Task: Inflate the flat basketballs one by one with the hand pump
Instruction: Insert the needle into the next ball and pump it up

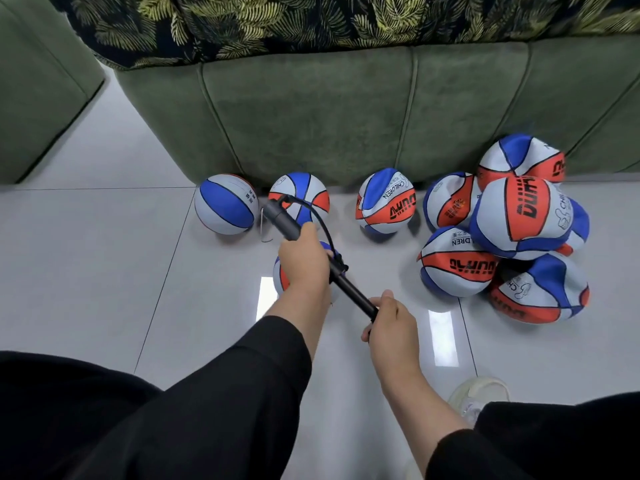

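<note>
A black hand pump (pixel 284 220) slants across the middle of the view. My left hand (pixel 303 261) grips its grey barrel. My right hand (pixel 391 322) grips the handle at the end of the drawn-out black rod (pixel 349 292). A thin black hose (pixel 322 223) loops from the pump's far tip down to a red, white and blue basketball (pixel 280 277) on the floor, mostly hidden under my left hand. Three round basketballs stand in a row by the sofa: (pixel 225 203), (pixel 299 199), (pixel 385 201).
A heap of several crumpled flat basketballs (pixel 519 216) lies at the right on the white tiled floor (pixel 104 254). A green sofa (pixel 346 109) runs along the back, another green piece (pixel 34 98) at the left. A light shoe (pixel 479 393) shows at lower right.
</note>
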Demonstrator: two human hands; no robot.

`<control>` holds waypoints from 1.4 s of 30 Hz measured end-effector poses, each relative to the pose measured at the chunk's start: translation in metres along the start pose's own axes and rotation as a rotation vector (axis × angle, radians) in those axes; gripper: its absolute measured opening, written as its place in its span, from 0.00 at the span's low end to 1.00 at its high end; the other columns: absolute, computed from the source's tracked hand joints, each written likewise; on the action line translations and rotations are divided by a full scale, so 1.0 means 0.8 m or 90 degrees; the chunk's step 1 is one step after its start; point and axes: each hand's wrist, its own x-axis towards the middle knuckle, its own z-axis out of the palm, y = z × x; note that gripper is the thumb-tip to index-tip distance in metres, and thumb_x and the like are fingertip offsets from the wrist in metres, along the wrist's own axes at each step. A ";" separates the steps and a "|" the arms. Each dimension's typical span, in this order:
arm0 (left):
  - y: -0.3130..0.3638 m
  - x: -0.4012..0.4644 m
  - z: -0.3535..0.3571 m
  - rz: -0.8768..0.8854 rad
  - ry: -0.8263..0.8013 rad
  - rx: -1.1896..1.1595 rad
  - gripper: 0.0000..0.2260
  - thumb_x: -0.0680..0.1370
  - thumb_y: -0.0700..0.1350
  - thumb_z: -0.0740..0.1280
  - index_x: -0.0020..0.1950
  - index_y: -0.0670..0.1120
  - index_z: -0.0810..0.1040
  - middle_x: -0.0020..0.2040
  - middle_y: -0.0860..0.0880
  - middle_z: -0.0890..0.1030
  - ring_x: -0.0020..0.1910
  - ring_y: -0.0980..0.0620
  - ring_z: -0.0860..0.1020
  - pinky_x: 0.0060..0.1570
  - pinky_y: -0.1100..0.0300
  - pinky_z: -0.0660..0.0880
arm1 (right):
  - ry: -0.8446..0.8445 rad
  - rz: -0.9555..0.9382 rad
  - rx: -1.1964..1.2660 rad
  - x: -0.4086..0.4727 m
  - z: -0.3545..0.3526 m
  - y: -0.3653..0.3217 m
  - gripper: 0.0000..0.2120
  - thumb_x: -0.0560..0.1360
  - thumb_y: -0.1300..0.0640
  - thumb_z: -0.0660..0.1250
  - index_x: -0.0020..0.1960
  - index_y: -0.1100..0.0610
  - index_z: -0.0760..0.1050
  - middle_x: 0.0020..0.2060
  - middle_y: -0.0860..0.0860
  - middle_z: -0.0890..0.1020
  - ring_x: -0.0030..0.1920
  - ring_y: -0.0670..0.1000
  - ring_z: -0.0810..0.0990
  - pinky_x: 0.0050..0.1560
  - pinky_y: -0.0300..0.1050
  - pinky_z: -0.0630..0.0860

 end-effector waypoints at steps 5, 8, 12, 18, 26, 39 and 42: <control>-0.025 -0.020 0.000 0.002 -0.017 0.015 0.05 0.79 0.47 0.64 0.49 0.46 0.75 0.28 0.50 0.76 0.28 0.50 0.75 0.32 0.59 0.74 | -0.008 0.003 0.004 0.009 0.014 -0.012 0.18 0.86 0.45 0.49 0.51 0.52 0.75 0.36 0.57 0.82 0.38 0.55 0.78 0.50 0.55 0.76; -0.031 -0.030 0.000 0.009 -0.045 0.002 0.13 0.74 0.46 0.64 0.49 0.37 0.77 0.32 0.41 0.80 0.31 0.44 0.78 0.34 0.49 0.80 | -0.019 -0.008 0.008 0.013 0.023 -0.021 0.19 0.86 0.44 0.50 0.50 0.51 0.75 0.37 0.55 0.81 0.38 0.55 0.78 0.46 0.52 0.74; -0.032 -0.028 -0.002 0.005 -0.060 -0.031 0.13 0.74 0.45 0.65 0.54 0.39 0.77 0.43 0.34 0.83 0.34 0.42 0.80 0.44 0.41 0.84 | -0.023 -0.009 0.003 0.011 0.030 -0.021 0.20 0.86 0.45 0.50 0.49 0.53 0.75 0.38 0.56 0.80 0.38 0.55 0.78 0.45 0.53 0.75; -0.012 -0.008 -0.007 -0.012 -0.031 -0.036 0.06 0.81 0.46 0.65 0.52 0.44 0.75 0.31 0.47 0.75 0.20 0.56 0.73 0.21 0.65 0.69 | -0.030 -0.016 -0.014 0.007 0.009 -0.020 0.17 0.86 0.49 0.50 0.53 0.52 0.77 0.31 0.57 0.80 0.30 0.51 0.74 0.38 0.47 0.70; -0.005 -0.001 -0.003 -0.014 -0.002 -0.050 0.05 0.81 0.48 0.64 0.53 0.46 0.74 0.35 0.47 0.75 0.27 0.52 0.72 0.24 0.64 0.70 | -0.006 -0.013 -0.028 0.007 -0.009 -0.004 0.18 0.86 0.48 0.51 0.56 0.53 0.77 0.33 0.56 0.81 0.33 0.52 0.77 0.43 0.49 0.72; -0.027 -0.037 -0.001 0.012 -0.026 -0.014 0.10 0.77 0.46 0.65 0.50 0.39 0.77 0.35 0.41 0.79 0.31 0.47 0.76 0.35 0.53 0.81 | -0.077 -0.015 -0.003 0.003 0.012 -0.024 0.20 0.87 0.44 0.49 0.53 0.53 0.76 0.35 0.56 0.80 0.35 0.54 0.76 0.41 0.50 0.73; -0.013 -0.023 -0.003 -0.004 -0.018 -0.028 0.06 0.79 0.47 0.65 0.49 0.44 0.75 0.34 0.46 0.76 0.26 0.51 0.72 0.23 0.64 0.70 | -0.071 -0.020 0.017 0.004 0.003 -0.021 0.18 0.86 0.45 0.51 0.54 0.51 0.77 0.29 0.54 0.79 0.34 0.53 0.74 0.40 0.50 0.70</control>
